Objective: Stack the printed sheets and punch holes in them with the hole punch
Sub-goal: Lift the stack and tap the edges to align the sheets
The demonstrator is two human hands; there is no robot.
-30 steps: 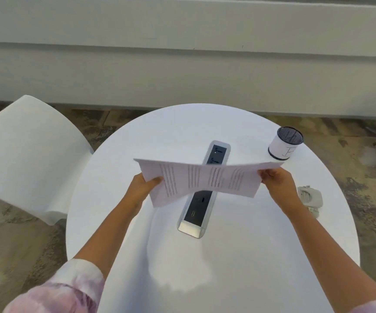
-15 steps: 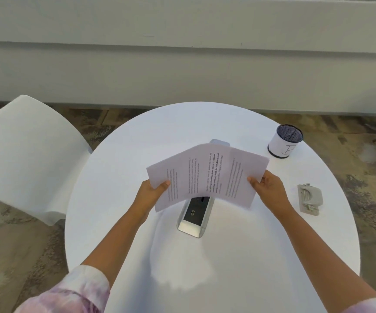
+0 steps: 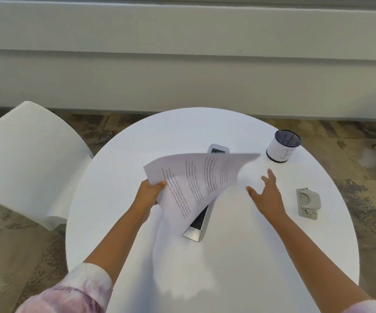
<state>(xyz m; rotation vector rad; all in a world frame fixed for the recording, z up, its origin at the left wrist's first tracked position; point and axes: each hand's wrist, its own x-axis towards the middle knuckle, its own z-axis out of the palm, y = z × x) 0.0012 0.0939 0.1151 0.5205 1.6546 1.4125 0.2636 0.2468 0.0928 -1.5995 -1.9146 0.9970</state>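
The printed sheets (image 3: 196,177) hang curved in the air over the middle of the round white table (image 3: 239,256), text side towards me. My left hand (image 3: 149,195) grips their left corner. Apart from the paper, my right hand (image 3: 266,192) hovers over the table to the right with fingers spread and nothing in it. A grey hole punch (image 3: 307,203) lies flat near the table's right edge, a short way right of my right hand.
A silver power-socket strip (image 3: 201,219) is set in the table's middle, partly hidden by the sheets. A white cup with a dark mesh rim (image 3: 283,146) stands at the back right. A white chair (image 3: 27,163) is at the left.
My right hand has let go of the sheets and moved right, towards the hole punch. The sheets now hang from my left hand alone and have swung and curled.
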